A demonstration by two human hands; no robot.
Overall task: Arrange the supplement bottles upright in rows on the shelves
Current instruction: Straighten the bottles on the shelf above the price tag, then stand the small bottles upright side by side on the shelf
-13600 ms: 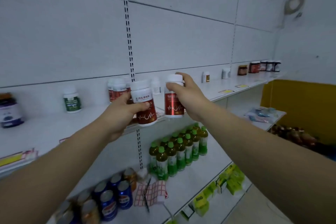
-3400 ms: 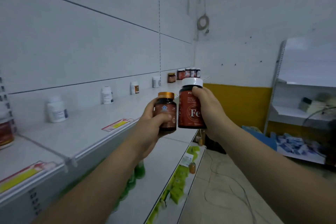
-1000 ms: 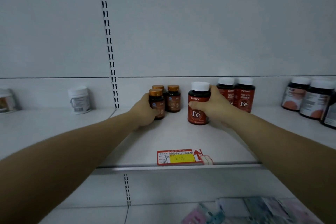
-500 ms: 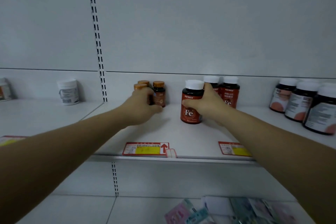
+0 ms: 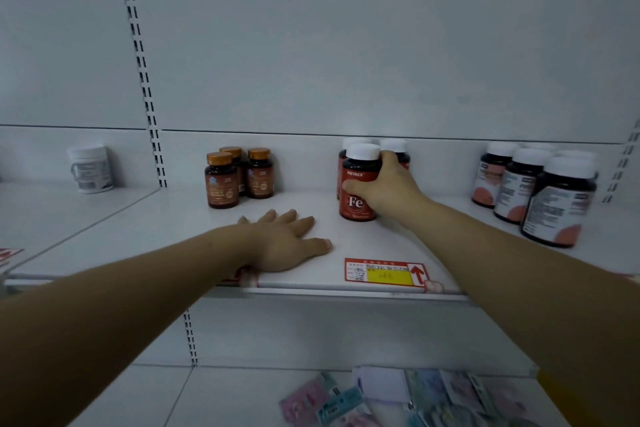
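The right hand [image 5: 384, 191] grips the red Fe bottle [image 5: 356, 201], thumb across the label and fingers [image 5: 389, 161] curled round its far side. The bottle stands upright on the white shelf [image 5: 166, 229], just in front of two white-capped bottles [image 5: 394, 146] at the back panel. The left hand [image 5: 287, 241] lies palm down near the shelf's front edge, fingers straight and holding nothing, apart from three upright gold-capped bottles [image 5: 221, 180] behind it.
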